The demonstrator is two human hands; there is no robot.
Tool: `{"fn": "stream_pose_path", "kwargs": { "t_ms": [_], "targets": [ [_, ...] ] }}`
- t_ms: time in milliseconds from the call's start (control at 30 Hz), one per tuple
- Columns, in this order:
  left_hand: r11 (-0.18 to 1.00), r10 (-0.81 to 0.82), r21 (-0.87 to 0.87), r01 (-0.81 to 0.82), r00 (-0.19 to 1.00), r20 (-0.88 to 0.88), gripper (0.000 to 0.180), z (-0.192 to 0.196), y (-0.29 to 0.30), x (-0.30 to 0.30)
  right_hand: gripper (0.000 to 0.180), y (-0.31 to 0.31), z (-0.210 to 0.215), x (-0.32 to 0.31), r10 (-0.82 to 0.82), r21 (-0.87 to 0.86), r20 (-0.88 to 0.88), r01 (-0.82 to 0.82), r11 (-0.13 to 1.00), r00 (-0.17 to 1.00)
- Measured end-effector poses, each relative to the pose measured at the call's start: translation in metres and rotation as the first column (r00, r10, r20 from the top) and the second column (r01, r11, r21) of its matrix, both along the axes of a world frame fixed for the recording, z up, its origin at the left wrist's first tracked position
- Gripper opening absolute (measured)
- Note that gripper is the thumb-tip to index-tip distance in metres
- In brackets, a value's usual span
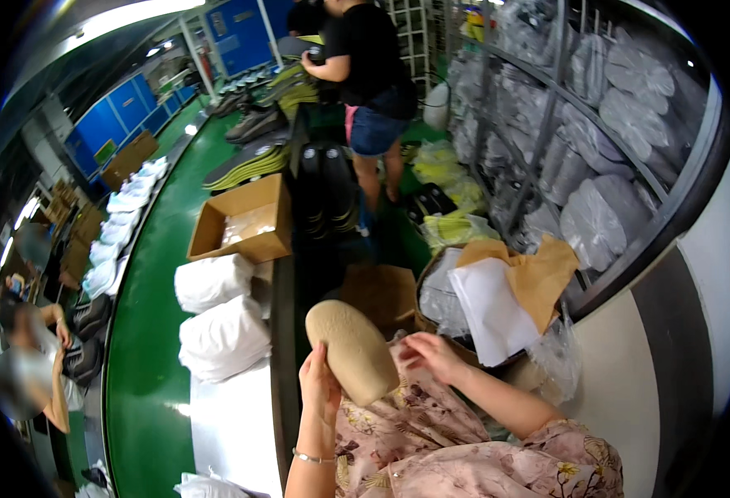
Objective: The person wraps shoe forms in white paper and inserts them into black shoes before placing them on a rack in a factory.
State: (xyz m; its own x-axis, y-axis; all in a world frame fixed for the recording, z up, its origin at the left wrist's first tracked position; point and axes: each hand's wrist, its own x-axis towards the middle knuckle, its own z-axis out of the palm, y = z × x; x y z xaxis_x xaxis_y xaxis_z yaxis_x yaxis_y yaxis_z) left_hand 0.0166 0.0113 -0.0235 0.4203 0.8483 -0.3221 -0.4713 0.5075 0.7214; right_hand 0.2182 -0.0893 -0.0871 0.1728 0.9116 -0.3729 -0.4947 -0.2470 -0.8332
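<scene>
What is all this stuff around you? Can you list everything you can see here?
Tan oval shoe part: one, beige, held up at centre.
White filled bags: two, white, on the bench to the left.
Cardboard box: one, brown, open, further along the bench.
Round bin: one, holding white sheets and brown paper, to the right.
Rack of clear-wrapped bundles: many, grey, upper right.
Yellow bundles: several, on the green floor.
Standing person: one, dark top, at the top.
Seated person: one, far left.
Left hand: holds the tan part's lower edge.
Right hand: open, beside the part.
</scene>
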Motion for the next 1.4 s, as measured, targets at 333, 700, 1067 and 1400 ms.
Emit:
{"fn": "stream_pose_path", "kwargs": {
  "t_ms": [333,700,1067,1400],
  "targets": [
    [0.982,-0.124,-0.16,0.102,0.983,-0.135,0.042,-0.043,-0.019,-0.001,0.053,-0.007,-0.168,0.173,0.044,-0.044,0.999,0.507,0.861,0.012],
    [0.964,-0.158,-0.248,0.091,0.952,-0.263,0.039,-0.071,-0.009,0.01,0.055,0.018,-0.203,0.197,0.21,-0.199,0.975,0.679,0.706,0.067],
    [0.973,-0.114,-0.222,0.063,0.967,-0.226,0.031,-0.058,-0.005,0.039,0.037,0.003,-0.221,0.2,0.013,-0.042,0.999,0.681,0.731,0.047],
    [0.994,-0.081,0.04,0.106,0.915,-0.396,0.016,-0.064,-0.006,0.036,0.043,0.005,-0.126,0.116,-0.515,0.111,0.194,0.503,0.857,0.835]
  ]
}}
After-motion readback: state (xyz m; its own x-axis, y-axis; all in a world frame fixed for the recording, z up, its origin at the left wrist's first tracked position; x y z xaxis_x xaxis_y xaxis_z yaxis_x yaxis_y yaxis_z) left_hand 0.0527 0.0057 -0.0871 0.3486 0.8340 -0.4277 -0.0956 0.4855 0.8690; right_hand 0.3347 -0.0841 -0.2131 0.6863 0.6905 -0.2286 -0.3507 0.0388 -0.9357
